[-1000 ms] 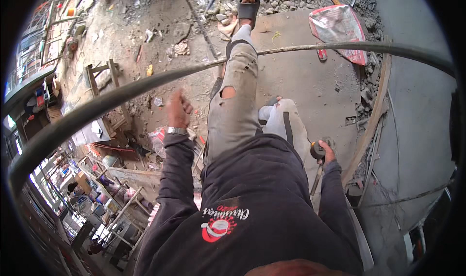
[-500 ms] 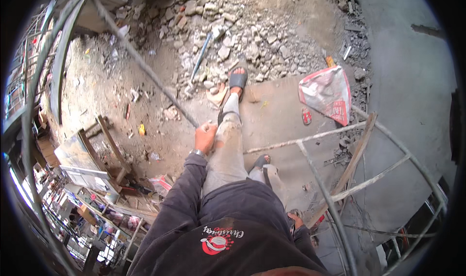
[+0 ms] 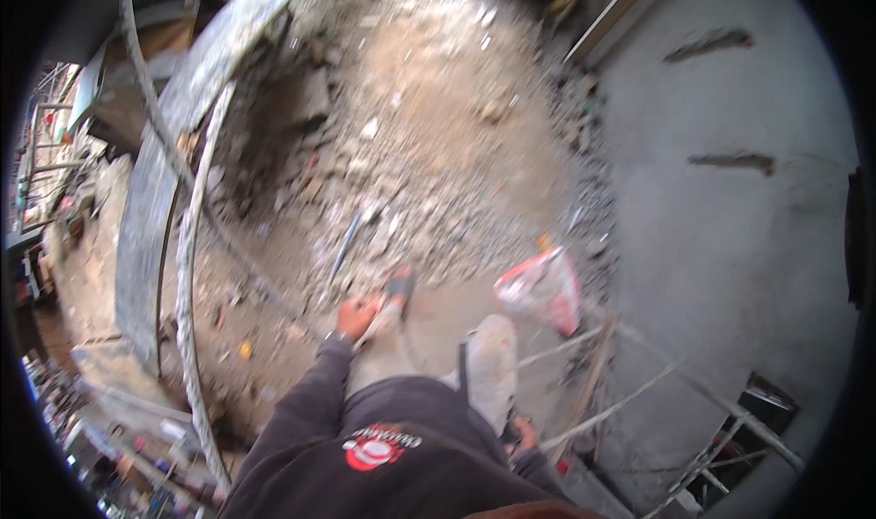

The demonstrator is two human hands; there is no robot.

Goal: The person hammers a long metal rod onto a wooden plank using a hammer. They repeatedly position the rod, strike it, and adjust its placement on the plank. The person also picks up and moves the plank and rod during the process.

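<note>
My left hand [image 3: 358, 316], with a band at the wrist, is in front of my left leg, just above the sandalled foot [image 3: 399, 286]. Motion smears its fingers. A thin metal brace [image 3: 242, 250] slants down toward it, its lower end blurred and apparently short of the hand. My right hand [image 3: 525, 434] is low beside my right thigh, partly hidden, its fingers curled at a small dark thing too blurred to name. My right knee [image 3: 493, 359] is raised, with a dark strip along the trouser leg.
Broken rubble [image 3: 429, 227] covers the ground ahead, with a blue rod [image 3: 345, 245] on it. A white-and-red sack [image 3: 543, 291] lies at the right. Scaffold tubes [image 3: 187, 282] and a bent metal sheet [image 3: 146, 245] stand left; a wooden board [image 3: 589, 382] leans near the grey wall [image 3: 721, 245].
My view has swung up and ahead. My left hand has come away from the brace it was at. My right leg has come forward, knee raised; the right hand remains by my side.
</note>
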